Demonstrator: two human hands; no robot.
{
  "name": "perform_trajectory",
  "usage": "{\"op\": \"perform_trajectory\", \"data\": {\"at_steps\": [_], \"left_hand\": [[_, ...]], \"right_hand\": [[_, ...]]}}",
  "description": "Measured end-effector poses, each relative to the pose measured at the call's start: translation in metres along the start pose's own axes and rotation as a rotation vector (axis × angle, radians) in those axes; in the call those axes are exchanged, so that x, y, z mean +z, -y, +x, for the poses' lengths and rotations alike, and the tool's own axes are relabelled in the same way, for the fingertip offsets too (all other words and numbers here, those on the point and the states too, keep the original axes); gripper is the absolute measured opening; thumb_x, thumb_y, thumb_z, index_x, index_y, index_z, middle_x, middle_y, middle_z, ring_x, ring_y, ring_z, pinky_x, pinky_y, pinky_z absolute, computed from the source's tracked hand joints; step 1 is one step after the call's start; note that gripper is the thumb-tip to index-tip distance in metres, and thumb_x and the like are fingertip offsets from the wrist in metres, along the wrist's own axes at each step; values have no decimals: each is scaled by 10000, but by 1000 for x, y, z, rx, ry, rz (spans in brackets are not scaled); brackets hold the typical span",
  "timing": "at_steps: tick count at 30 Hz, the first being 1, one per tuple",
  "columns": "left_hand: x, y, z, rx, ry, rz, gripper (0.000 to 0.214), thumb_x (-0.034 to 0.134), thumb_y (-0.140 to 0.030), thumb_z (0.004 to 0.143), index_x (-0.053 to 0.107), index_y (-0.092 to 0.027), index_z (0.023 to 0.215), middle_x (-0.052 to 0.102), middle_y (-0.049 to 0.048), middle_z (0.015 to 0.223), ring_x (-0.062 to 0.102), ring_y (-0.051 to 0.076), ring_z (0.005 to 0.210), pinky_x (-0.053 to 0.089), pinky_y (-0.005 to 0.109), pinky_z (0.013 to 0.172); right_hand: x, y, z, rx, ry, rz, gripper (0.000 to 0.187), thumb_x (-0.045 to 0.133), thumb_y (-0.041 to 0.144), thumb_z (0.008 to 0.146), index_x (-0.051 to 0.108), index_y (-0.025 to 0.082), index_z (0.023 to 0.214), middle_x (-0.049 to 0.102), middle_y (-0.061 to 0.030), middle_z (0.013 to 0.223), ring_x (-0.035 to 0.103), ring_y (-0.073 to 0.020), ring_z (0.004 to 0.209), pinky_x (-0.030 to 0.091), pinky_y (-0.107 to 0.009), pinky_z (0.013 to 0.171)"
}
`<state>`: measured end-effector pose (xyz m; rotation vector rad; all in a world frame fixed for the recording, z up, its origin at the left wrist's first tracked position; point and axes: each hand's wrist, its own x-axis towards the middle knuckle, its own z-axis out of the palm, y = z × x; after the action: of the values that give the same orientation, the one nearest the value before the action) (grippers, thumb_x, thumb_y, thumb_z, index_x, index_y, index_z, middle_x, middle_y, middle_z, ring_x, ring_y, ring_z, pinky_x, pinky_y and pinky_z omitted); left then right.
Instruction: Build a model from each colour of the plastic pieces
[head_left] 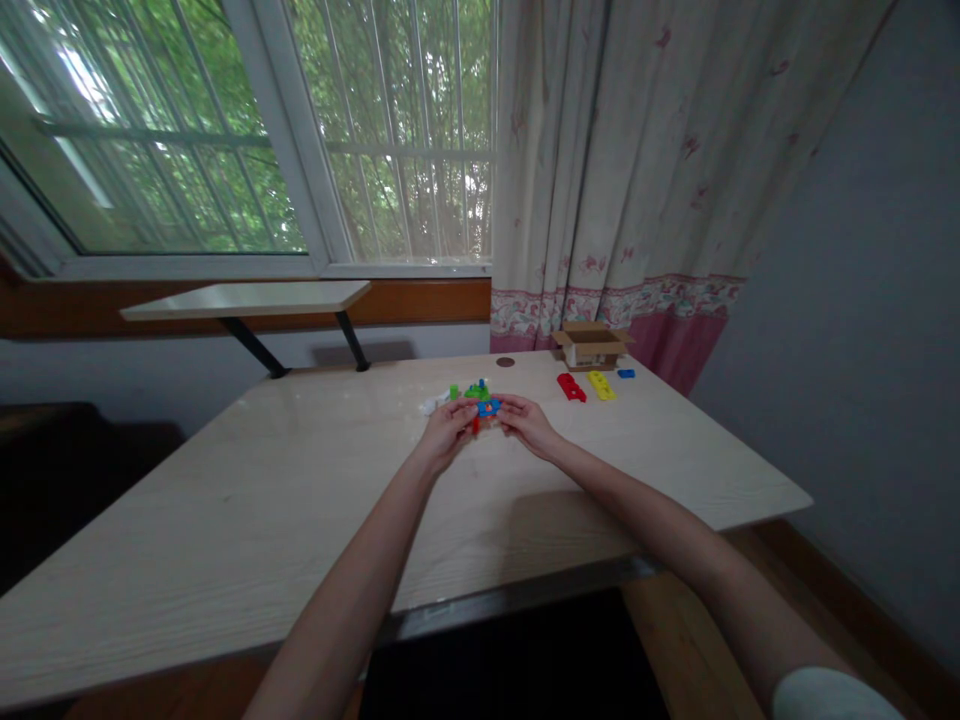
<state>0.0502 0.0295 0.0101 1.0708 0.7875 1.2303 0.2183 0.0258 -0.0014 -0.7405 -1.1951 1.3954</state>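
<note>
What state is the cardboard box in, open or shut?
Open: the cardboard box has its top flaps folded outward and its pale inside shows. Whether anything is inside cannot be told from this view.

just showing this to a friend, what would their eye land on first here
Two bare hands draw the eye first, the left hand and right hand meeting mid-table around a blue plastic toy piece on the pale wooden table. Beyond them, a red plastic piece and a yellow plastic piece stand out near an open cardboard box. Above, a barred window full of green leaves sits beside a pink-bordered curtain.
</note>
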Motion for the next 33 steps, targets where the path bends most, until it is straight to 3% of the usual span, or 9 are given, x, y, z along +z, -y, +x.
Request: {"op": "perform_trajectory", "data": {"at_steps": [4,9,15,22,26,33], "left_hand": [[0,1,-1,-35,20,11,391,792,-364,549,638,-129,821,574,-7,549,382,29,387,222,172,372],[-1,3,0,-43,54,10,387,787,-380,557,644,-119,805,599,16,578,401,35,392,217,173,355],[0,1,-2,-52,53,8,396,766,-440,568,632,-123,765,617,31,604,422,39,396,215,169,354],[3,-3,-4,-62,-17,38,369,788,-374,533,637,-123,758,571,-5,528,374,30,372,210,174,366],[7,-5,-5,0,-64,53,365,805,-303,485,654,-136,773,585,-10,544,427,49,410,261,181,392],[12,-9,-7,25,-48,39,440,827,-223,421,652,-137,815,656,35,696,580,124,578,427,237,522]], "right_hand": [[-1,-1,1,-23,-32,-16,478,771,272,545,638,234,1003,646,20,771,502,-68,555,361,-196,497],[-1,-3,3,-45,-91,-83,357,770,267,534,641,190,859,658,-3,779,547,-89,599,395,-203,529],[-2,-4,4,-74,-109,-132,374,767,288,519,638,182,854,662,-12,767,550,-97,594,399,-206,521],[0,-4,3,-110,-74,-160,390,779,253,492,639,193,851,646,-6,793,530,-83,572,400,-211,520],[2,-2,1,-87,-61,-129,503,782,244,498,615,216,972,634,2,812,522,-76,561,393,-201,501],[-1,-4,4,-110,-101,-191,370,746,306,566,635,181,896,642,-26,787,546,-99,606,406,-209,512]]}}
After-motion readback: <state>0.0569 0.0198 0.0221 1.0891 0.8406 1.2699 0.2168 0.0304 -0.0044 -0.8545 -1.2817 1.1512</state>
